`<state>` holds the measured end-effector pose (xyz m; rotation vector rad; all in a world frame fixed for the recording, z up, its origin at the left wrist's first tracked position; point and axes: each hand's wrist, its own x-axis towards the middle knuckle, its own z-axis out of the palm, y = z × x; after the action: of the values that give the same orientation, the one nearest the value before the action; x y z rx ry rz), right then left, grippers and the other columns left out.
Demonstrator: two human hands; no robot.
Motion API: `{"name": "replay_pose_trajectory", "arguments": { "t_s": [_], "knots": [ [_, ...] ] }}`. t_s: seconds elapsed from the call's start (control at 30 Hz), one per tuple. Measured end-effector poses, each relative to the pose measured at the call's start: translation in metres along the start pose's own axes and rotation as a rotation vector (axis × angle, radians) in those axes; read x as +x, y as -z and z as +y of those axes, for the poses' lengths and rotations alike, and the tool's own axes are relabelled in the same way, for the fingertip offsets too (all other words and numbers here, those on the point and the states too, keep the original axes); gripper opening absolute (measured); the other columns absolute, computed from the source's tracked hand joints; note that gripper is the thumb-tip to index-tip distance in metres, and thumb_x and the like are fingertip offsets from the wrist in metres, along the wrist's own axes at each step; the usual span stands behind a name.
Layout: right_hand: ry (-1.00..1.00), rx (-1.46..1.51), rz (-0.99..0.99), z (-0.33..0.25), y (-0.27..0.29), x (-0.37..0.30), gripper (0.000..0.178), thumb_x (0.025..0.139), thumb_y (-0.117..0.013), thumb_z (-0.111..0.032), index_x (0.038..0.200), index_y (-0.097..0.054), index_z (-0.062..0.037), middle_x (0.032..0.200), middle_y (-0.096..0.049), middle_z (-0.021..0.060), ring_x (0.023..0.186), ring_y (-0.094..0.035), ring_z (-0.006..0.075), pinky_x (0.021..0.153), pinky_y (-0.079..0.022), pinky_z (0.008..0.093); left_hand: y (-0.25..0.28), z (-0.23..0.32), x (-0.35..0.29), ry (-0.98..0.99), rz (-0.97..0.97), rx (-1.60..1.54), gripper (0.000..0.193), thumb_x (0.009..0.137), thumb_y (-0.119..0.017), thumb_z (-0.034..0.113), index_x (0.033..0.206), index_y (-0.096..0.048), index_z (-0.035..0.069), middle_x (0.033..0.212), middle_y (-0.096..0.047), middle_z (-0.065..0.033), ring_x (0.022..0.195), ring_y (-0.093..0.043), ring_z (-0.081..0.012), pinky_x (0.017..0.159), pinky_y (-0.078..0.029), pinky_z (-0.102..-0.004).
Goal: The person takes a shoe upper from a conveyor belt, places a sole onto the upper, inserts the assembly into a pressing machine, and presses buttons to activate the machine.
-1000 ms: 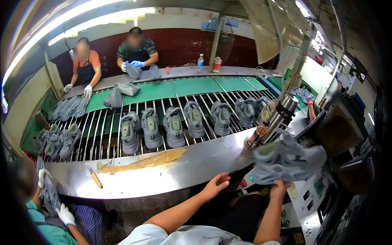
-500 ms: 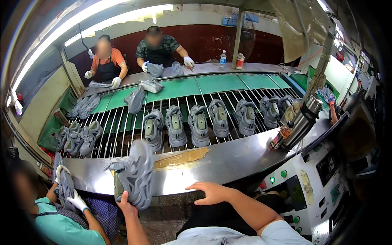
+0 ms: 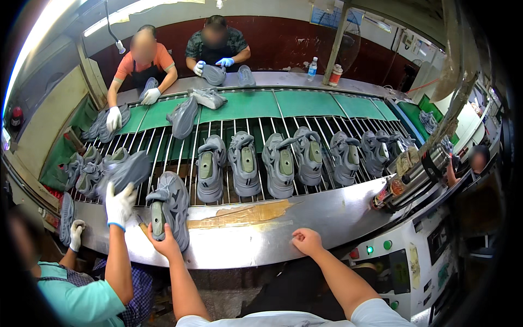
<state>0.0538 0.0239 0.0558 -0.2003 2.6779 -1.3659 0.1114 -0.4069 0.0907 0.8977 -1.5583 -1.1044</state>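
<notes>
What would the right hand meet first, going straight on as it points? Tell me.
The right hand would probably meet the flat brown tape patch on the shiny silver metal counter; its height is unclear.

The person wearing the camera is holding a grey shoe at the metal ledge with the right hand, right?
Not quite the right hand: the head view shows the left hand holding the grey shoe at the metal ledge.
</notes>
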Motion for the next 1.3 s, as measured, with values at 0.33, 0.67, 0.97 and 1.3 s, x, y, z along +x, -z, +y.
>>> {"name": "replay_pose_trajectory", "arguments": {
  "t_s": [0.33,0.67,0.97,1.3],
  "knots": [
    [0.107,-0.171,0.228,0.004,-0.015,0.006,0.009,0.066,-0.066,-0.016,0.068,-0.061,-0.0093,0.057,-0.055,0.0052,0.053,-0.056,0.0249,0.052,-0.046,0.0348,-0.015,0.01,0.011,-0.113,0.042,0.203,0.047,0.074,-0.075,0.013,0.116,-0.057,0.0,0.118,-0.056,-0.0144,0.107,-0.053,-0.0293,0.096,-0.041,-0.038],
    [0.231,-0.312,0.27,-0.004,-0.034,0.011,0.01,0.066,-0.066,-0.017,0.064,-0.058,-0.0104,0.057,-0.056,0.0055,0.053,-0.058,0.0247,0.05,-0.046,0.0363,-0.06,-0.002,0.051,-0.061,-0.127,0.144,0.051,0.074,-0.077,0.022,0.117,-0.057,0.004,0.111,-0.062,-0.0145,0.102,-0.057,-0.0278,0.091,-0.043,-0.0365],
    [0.506,-0.15,0.045,-0.082,-0.119,0.061,0.011,0.071,-0.063,-0.021,0.068,-0.059,-0.0103,0.061,-0.06,0.009,0.058,-0.061,0.0293,0.054,-0.048,0.0419,-0.138,-0.007,0.062,-0.081,-0.05,0.344,0.053,0.072,-0.076,0.036,0.113,-0.056,0.01,0.11,-0.062,-0.0154,0.101,-0.058,-0.0369,0.085,-0.044,-0.0439],
    [0.507,-0.242,-0.075,-0.098,-0.141,0.062,0.014,0.074,-0.063,-0.024,0.073,-0.058,-0.0112,0.065,-0.063,0.0093,0.063,-0.062,0.0294,0.058,-0.049,0.0407,-0.168,-0.046,0.063,-0.185,0.074,0.27,0.05,0.072,-0.078,0.03,0.11,-0.056,0.005,0.112,-0.06,-0.012,0.106,-0.055,-0.0353,0.091,-0.043,-0.0441]
  ]
}}
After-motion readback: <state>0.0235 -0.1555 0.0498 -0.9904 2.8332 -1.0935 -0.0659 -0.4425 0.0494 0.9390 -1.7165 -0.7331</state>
